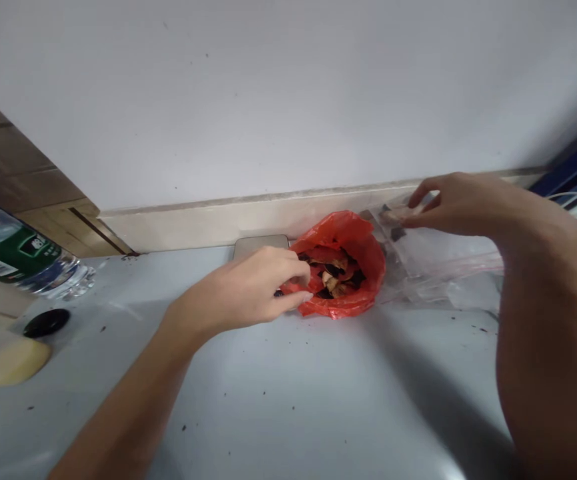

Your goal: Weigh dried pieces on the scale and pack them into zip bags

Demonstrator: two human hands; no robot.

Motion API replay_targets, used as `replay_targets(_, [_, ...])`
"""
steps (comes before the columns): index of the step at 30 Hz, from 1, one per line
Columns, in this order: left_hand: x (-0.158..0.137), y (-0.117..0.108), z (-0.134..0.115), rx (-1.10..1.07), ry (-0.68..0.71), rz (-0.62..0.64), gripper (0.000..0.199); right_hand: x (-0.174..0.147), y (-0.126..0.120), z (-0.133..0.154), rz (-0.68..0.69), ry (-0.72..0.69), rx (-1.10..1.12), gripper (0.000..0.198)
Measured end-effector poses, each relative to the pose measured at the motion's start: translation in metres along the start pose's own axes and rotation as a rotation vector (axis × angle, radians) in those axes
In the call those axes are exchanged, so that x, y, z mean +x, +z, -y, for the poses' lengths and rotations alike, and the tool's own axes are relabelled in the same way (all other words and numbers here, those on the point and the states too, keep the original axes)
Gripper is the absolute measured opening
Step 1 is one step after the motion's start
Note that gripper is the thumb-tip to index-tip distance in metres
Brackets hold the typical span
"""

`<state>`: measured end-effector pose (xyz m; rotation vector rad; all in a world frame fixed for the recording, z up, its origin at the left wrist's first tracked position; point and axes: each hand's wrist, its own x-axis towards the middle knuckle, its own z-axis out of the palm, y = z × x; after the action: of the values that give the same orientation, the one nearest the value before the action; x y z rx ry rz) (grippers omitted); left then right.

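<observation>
A red plastic bag (371, 270) stands with its mouth open against the wall, and brown and dark dried pieces (336, 283) lie inside it. At its left rim is my left hand (263, 283), with the thumb and curled fingers closed on the red plastic. Clear plastic bags (438, 273) lie to the right of the red one, with some dark and pale pieces in the nearest. My right hand (448, 207) is over them, its thumb and fingertips pinching the top of a clear bag. The exact grip is partly blurred.
A flat metallic object (261, 245) lies behind my left hand. At the left are a water bottle (23, 253) with a green label, a black round lid (47, 323) and a pale yellowish object (8, 357). Dark crumbs dot the white tabletop (268, 413). The wall (268, 100) bounds the back.
</observation>
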<state>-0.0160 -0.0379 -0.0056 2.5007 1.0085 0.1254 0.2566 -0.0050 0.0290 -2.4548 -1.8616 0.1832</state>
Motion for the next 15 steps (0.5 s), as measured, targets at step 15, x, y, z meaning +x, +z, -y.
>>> replay_targets(15, [0.011, 0.003, -0.011, 0.035, 0.05, -0.02, 0.022, 0.014, 0.008, -0.037, -0.026, 0.195, 0.057, 0.028])
